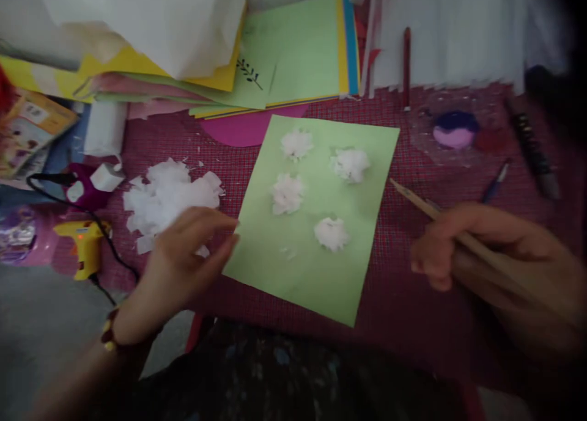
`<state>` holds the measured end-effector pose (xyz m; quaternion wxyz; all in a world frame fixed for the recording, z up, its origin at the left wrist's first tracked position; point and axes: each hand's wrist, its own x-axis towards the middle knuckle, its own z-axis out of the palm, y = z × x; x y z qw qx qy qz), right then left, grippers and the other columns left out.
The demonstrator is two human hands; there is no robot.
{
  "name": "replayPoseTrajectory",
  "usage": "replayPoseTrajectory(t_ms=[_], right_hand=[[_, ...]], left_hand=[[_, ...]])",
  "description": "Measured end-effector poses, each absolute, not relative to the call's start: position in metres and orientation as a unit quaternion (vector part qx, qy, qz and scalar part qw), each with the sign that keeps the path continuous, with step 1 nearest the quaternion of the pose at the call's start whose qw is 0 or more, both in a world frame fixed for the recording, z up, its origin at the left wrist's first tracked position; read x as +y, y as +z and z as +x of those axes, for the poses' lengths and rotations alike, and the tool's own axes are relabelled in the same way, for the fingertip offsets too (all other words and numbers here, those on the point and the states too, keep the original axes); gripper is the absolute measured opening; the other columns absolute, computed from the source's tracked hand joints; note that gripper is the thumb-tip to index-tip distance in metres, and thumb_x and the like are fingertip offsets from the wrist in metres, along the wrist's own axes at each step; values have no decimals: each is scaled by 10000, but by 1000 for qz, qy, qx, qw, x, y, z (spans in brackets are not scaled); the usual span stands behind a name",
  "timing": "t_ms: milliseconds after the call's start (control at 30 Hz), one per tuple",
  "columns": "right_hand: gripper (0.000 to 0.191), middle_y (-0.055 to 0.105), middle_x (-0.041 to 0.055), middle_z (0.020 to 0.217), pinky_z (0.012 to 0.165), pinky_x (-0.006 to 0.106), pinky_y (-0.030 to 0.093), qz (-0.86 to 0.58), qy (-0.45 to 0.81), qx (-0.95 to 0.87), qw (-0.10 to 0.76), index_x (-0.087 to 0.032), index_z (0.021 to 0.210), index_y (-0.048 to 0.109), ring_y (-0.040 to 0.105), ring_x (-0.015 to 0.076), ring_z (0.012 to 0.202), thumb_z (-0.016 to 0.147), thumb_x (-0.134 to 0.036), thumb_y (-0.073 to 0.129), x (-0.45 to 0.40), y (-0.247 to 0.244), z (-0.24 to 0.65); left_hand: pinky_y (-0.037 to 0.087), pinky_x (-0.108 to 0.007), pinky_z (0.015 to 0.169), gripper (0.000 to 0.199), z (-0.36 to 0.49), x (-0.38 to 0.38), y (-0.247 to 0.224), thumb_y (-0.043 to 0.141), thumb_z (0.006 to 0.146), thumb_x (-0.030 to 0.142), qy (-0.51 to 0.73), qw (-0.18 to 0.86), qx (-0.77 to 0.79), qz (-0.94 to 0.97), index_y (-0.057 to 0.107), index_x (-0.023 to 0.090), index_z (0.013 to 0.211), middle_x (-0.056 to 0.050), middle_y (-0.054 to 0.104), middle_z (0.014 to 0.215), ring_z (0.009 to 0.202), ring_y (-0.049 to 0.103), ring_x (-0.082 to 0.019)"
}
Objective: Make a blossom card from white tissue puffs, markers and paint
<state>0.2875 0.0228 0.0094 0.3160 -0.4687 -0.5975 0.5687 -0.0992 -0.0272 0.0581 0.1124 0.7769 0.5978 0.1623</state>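
A light green sheet of paper [270, 268] lies in front of me, tilted on the table. Several white ruffled paper tufts [332, 233] sit on it, and a small whitish, glossy spot shows near its lower left. At the sheet's left edge, the thumb and forefinger of my left hand [183, 256] are pinched on the paper. My right hand [486, 250], right of the sheet, is closed around a thin pale wooden stick [422, 206]; its narrow end points toward the sheet's right edge. Loose white paper pieces [169, 192] are heaped just beyond my left hand.
A yellow glue gun [85, 245] with a black cord lies at the left, by a purple plug adapter [85, 186]. Coloured papers [302, 54] are stacked at the back. A plastic palette [454, 131], a dark red pencil [406, 69] and a black marker-like tool [532, 146] lie right.
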Motion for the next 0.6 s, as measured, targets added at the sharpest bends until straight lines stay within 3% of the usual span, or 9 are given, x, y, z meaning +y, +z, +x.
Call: replayPoseTrajectory(t_ms=[100, 233, 367, 600], right_hand=[[86, 653, 30, 684, 488, 289, 473, -410, 673, -540, 295, -275, 888, 672, 601, 120, 562, 928, -252, 601, 31, 33, 259], [73, 663, 16, 710, 498, 268, 488, -384, 706, -510, 306, -272, 864, 671, 597, 116, 572, 898, -218, 635, 29, 39, 253], [64, 681, 11, 729, 522, 257, 509, -353, 740, -490, 297, -265, 889, 663, 616, 113, 583, 907, -222, 620, 31, 32, 258], [126, 685, -4, 866, 667, 233, 531, -353, 694, -548, 306, -235, 881, 535, 631, 97, 747, 874, -204, 656, 23, 25, 244]], left_hand=[[505, -268, 718, 87, -63, -34, 43, 575, 919, 169, 163, 235, 554, 782, 625, 187, 988, -24, 654, 879, 824, 623, -144], [495, -317, 733, 111, -43, -29, 26, 573, 915, 216, 90, 257, 551, 789, 630, 167, 996, -55, 637, 902, 860, 605, -187], [451, -288, 664, 121, -43, -23, 26, 531, 888, 162, 91, 276, 580, 761, 614, 171, 800, -27, 606, 785, 761, 573, -162], [388, -209, 525, 150, -34, -11, 50, 584, 838, 246, 170, 420, 630, 631, 594, 179, 704, 26, 585, 640, 586, 516, -94]])
